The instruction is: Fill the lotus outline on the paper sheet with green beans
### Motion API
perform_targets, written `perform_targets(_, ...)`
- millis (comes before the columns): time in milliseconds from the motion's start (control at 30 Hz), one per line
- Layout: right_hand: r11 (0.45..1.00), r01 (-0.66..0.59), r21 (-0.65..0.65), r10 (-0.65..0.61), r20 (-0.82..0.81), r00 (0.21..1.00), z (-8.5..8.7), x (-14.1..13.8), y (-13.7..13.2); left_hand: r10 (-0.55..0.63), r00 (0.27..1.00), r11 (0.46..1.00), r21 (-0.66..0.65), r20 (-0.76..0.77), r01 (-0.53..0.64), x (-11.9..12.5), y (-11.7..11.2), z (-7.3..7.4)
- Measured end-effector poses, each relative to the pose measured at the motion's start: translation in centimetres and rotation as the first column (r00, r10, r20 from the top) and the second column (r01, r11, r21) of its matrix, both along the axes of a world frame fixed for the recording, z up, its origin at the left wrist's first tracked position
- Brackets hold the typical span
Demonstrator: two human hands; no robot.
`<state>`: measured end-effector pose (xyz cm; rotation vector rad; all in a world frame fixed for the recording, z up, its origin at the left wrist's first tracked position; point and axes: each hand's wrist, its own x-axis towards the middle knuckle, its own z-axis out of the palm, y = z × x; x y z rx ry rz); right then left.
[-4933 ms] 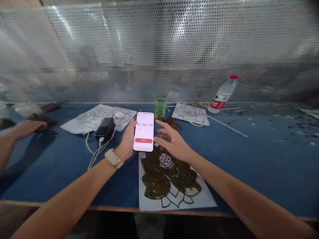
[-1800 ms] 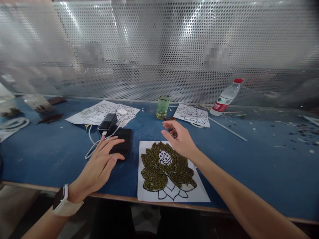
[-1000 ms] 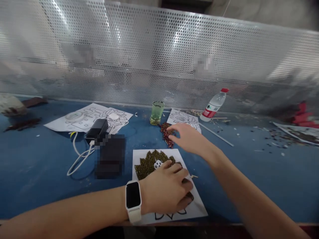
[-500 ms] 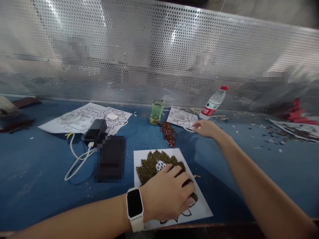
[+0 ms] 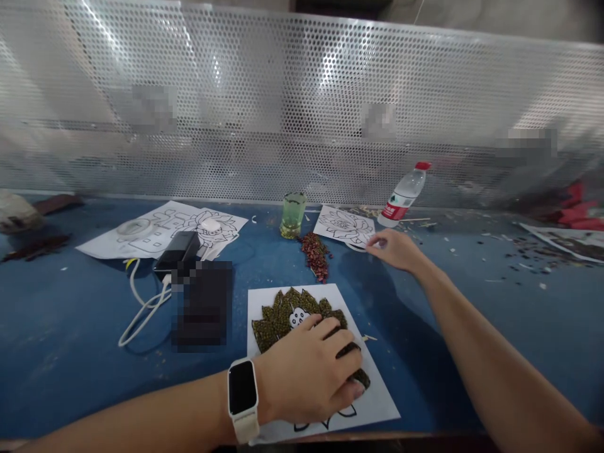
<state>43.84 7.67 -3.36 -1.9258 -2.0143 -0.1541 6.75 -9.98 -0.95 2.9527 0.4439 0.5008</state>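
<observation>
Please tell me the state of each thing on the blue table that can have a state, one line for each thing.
Left hand: flat, pressing on the lotus sheet.
Right hand: fingertips at the small flower drawing.
Lotus sheet: partly filled with green beans.
Small flower drawing: bare outline.
Water bottle: capped, leaning.
Green glass: upright.
Red beans: loose pile.
Power bank: cable plugged in.

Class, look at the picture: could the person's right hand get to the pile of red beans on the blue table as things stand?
Probably yes: the right hand lies just right of the red beans, with only bare table between.
</observation>
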Motion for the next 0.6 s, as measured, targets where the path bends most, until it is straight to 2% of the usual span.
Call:
perform_targets(133, 0.988, -0.154, -0.027, 0.154, -0.018, 0.988, -0.1, -1.5, 0.1, 0.041, 0.999, 0.983, -0.177, -0.015, -0.043, -0.4, 1.7, 1.7)
perform_targets(200, 0.983, -0.181, -0.017, 0.18, -0.032, 0.983, 0.0, -2.0, 0.1, 0.13, 0.991, 0.959, -0.25, -0.031, -0.134, -1.3, 3.3, 2.7)
perform_targets(300, 0.978, -0.209, 0.001, 0.209, -0.055, 0.976, 0.2, -2.8, -0.1, 0.273, 0.961, 0.92, -0.28, -0.041, -0.274, -2.9, 5.6, 3.8)
perform_targets(367, 0.976, -0.219, 0.011, 0.219, -0.08, 0.972, 0.5, -3.4, -0.3, 0.278, 0.958, 0.916, -0.281, -0.069, -0.286, -3.7, 6.5, 3.8)
perform_targets(467, 0.983, -0.178, 0.037, 0.182, -0.139, 0.974, 1.4, -4.3, -0.8, 0.226, 0.967, 0.937, -0.244, -0.115, -0.249, -3.9, 6.6, 3.0)
perform_targets(600, 0.993, 0.019, 0.115, 0.003, -0.189, 0.982, 3.4, -4.0, -1.8, 0.141, 0.979, 0.967, -0.191, -0.144, -0.168, -3.3, 6.2, 1.9)
